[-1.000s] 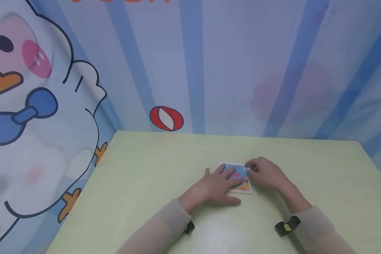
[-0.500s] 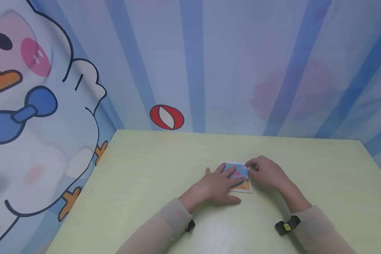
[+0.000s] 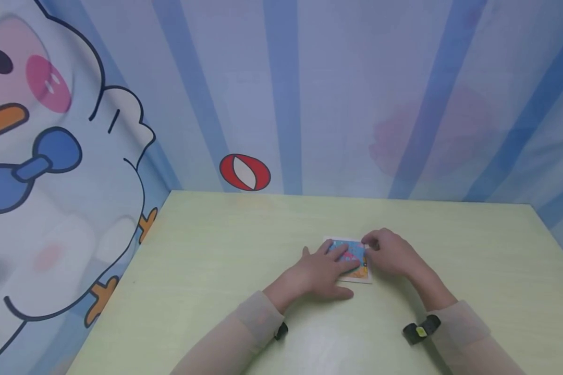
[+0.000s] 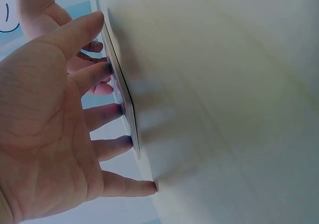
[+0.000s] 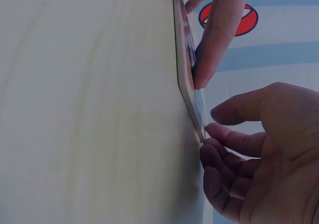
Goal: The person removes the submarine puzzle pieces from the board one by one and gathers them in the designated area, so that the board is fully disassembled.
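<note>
While the left hand (image 3: 320, 276) spreads its fingers nearly straight, pressing several fingertips down and gripping nothing, we see a picture panel (image 3: 355, 252) beneath it, flat on the right half of the worktop (image 3: 216, 250). Its far edge runs roughly parallel to the worktop's back edge. Since the hand covers its left side, we cannot be sure of a long axis; the outline seems nearly square. We take it for a thin, stiff board with pale edges, its face printed in blue, pink, yellow and orange inside a white border. Fingers curled and thumb held apart from them, the right hand (image 3: 392, 253) touches the far right corner; we cannot tell whether it pinches it. Faint grain streaks the smooth, pale yellow-green worktop.
</note>
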Demonstrator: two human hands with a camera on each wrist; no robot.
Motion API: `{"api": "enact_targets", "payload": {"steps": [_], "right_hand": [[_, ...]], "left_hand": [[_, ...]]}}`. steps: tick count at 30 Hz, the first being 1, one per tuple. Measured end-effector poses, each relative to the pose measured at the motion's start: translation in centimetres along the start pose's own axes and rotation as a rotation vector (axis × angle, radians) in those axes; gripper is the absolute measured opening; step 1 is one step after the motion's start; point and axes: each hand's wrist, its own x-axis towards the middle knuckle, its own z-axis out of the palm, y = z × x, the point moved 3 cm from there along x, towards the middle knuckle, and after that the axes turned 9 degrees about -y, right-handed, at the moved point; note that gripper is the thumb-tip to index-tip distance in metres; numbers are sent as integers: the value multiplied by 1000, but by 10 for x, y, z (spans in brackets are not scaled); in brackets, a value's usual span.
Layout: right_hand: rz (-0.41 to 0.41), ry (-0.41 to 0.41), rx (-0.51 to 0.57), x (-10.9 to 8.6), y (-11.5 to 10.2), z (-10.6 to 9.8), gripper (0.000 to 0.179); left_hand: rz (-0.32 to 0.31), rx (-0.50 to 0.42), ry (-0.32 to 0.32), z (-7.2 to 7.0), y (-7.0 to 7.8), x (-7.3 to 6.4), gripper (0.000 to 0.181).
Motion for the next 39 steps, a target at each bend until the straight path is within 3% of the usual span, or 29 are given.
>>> {"api": "enact_targets", "payload": {"steps": [24, 30, 39], "right_hand": [[8, 102, 168, 1, 6, -7, 23], [27, 110, 219, -9, 19, -17, 25], [78, 120, 202, -27, 54, -37, 29]], "left_hand": [[-9, 16, 1, 1, 0, -1, 73], [-16, 21, -6, 1, 2, -1, 71], [-18, 19, -8, 0, 1, 0, 69]]}}
